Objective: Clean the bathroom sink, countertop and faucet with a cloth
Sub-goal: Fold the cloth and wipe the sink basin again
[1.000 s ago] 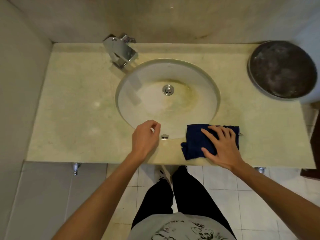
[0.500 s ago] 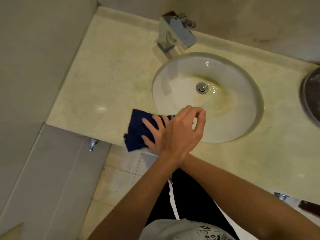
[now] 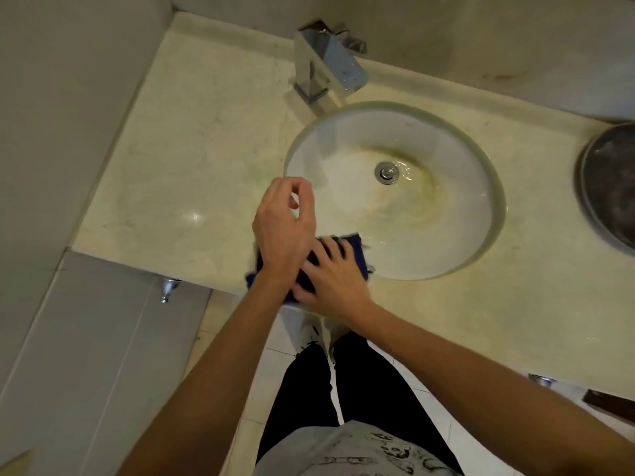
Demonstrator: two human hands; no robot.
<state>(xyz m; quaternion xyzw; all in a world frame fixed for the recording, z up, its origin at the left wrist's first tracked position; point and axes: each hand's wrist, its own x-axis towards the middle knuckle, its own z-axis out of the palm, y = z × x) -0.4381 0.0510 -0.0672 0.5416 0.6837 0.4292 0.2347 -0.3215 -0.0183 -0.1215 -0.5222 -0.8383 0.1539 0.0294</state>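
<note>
Head view: right hand (image 3: 335,273) flat on cloth (image 3: 355,249); left hand (image 3: 283,228) loosely curled, empty, above it.

We see a dark round metal basin (image 3: 611,190) at the far right edge | white floor tiles (image 3: 275,365) below | black trousers (image 3: 371,383) | grey printed shirt (image 3: 350,451) | grey wall panel (image 3: 86,355) at left

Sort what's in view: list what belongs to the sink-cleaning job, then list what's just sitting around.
Part of the job:
blue cloth, pressed flat under the right hand
left hand, empty, above the cloth
sink
faucet
countertop

Just lying about:
dark round basin on the counter's right end
</note>
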